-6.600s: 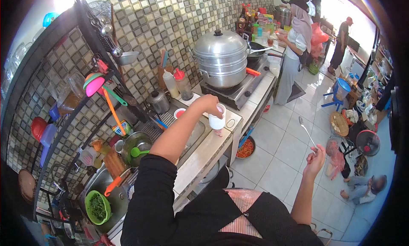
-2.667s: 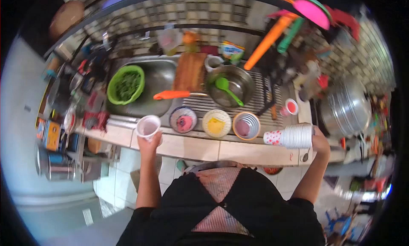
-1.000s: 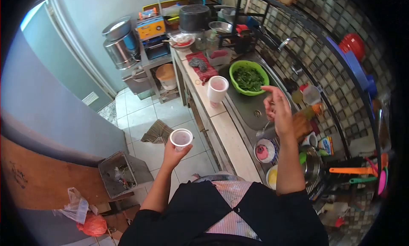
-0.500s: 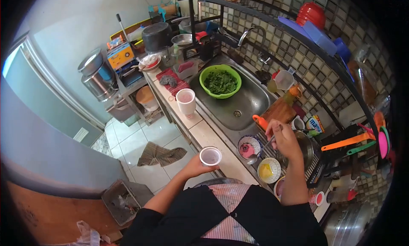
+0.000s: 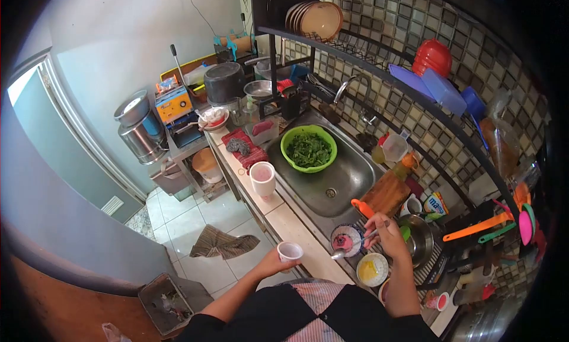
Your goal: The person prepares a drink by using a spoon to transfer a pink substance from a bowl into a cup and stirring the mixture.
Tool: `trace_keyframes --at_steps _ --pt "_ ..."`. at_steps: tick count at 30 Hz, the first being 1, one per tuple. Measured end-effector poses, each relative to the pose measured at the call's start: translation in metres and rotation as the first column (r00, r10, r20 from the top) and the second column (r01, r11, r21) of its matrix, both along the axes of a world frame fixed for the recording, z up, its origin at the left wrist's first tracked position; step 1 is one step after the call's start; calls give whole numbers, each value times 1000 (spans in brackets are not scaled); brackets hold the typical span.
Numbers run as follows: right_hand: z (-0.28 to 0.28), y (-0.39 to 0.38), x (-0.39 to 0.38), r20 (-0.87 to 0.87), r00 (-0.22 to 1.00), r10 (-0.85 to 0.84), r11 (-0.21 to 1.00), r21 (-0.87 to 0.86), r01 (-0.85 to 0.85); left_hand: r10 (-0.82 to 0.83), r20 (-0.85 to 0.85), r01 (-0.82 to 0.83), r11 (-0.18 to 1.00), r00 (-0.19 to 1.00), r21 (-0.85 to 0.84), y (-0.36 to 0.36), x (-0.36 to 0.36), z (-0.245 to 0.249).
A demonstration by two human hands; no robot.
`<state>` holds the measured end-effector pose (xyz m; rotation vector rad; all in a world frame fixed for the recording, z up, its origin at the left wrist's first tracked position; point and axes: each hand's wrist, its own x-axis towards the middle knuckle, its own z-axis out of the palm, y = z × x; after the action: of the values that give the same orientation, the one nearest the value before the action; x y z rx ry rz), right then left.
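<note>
My left hand (image 5: 271,265) holds a small clear plastic cup (image 5: 290,253) near the counter's front edge, its mouth facing up. In my right hand (image 5: 388,240) is a metal spoon (image 5: 338,254), gripped by its handle. The spoon's bowl hangs by the near left rim of a blue-patterned bowl (image 5: 354,230) with something pink inside. Closer to me sits a white bowl (image 5: 372,270) with yellow contents. A metal pot (image 5: 422,241) with a green utensil in it stands right of my right hand. Stacked plastic cups (image 5: 262,179) are upright on the counter ahead.
A green basin (image 5: 309,149) of chopped leaves stands in the steel sink (image 5: 344,191). A wooden board (image 5: 385,191) lies at the sink's right. Orange and green utensils (image 5: 479,226) stick out at the right, and a black rack (image 5: 379,63) runs overhead.
The view has tilted up, so the counter appears lower. My right hand has brought the spoon leftward past the pink-filled bowl, nearer the cup. Both hands keep their holds.
</note>
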<state>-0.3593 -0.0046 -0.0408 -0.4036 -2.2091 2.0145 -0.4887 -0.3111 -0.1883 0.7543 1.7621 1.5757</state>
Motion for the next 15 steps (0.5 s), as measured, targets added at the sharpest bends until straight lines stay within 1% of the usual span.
trace_keyframes --at_steps 1,2,3,5,6,7,8,10,12,15 --pt "2 2 -1 -4 1000 2 1000 0 -2 -42 50 44 999 998 -25 1 -2 1" --pt "4 3 0 2 999 -41 998 42 41 -51 91 55 997 995 -47 2 0 2" --pt "6 4 1 8 996 -85 993 83 84 -51 91 55 997 995 -49 4 -1 1" --pt "7 6 3 9 993 -116 990 81 115 -85 79 91 993 993 -79 9 3 -6" --pt "5 7 3 13 989 -146 983 114 144 -72 88 73 997 993 -4 12 7 -5" --pt "3 7 2 15 985 -173 975 147 169 -68 91 68 998 994 -2 12 9 -10" --pt "-2 7 -1 15 986 -165 975 150 161 -72 87 72 997 994 6 13 8 -17" --pt "-14 3 -5 -2 988 -155 974 165 153 -65 87 64 998 994 12 11 10 -11" --pt "-16 -2 -10 10 989 -147 974 176 143 -52 225 59 998 973 -24 8 11 -3" --pt "-13 -4 -13 8 990 -144 971 194 140 -15 214 25 999 977 -46 5 8 -13"
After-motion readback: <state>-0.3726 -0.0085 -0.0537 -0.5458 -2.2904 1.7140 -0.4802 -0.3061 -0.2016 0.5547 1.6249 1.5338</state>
